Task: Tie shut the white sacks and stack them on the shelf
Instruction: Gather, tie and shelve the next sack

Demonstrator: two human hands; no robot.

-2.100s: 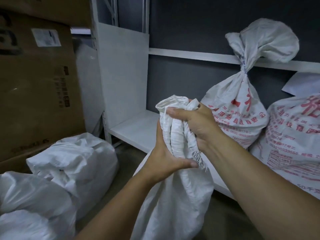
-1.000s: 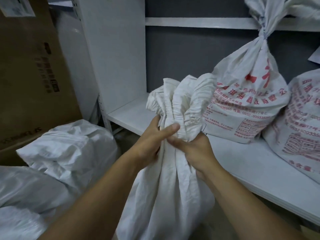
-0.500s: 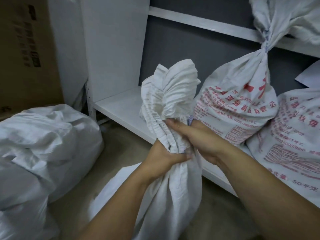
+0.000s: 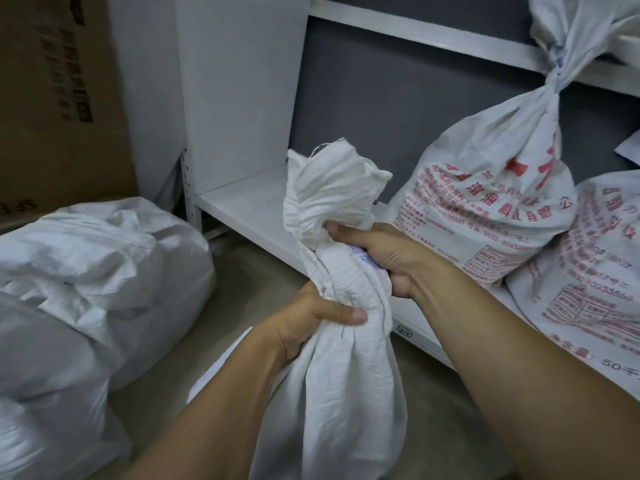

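A plain white sack stands on the floor in front of me, its mouth gathered into a bunched neck. My left hand grips the neck from below, thumb across the cloth. Higher up, my right hand grips the neck, with a bit of blue-printed tie showing at its fingers. Two tied white sacks with red print, one and another, sit on the low white shelf at the right.
Several more white sacks lie heaped on the floor at the left. A brown cardboard box stands behind them. The shelf's white side panel and an upper shelf board frame a bare stretch of shelf.
Both hands have worked down the sack's neck and twisted it tighter; the bunched top is now smaller. My view has shifted left and closer to the shelf.
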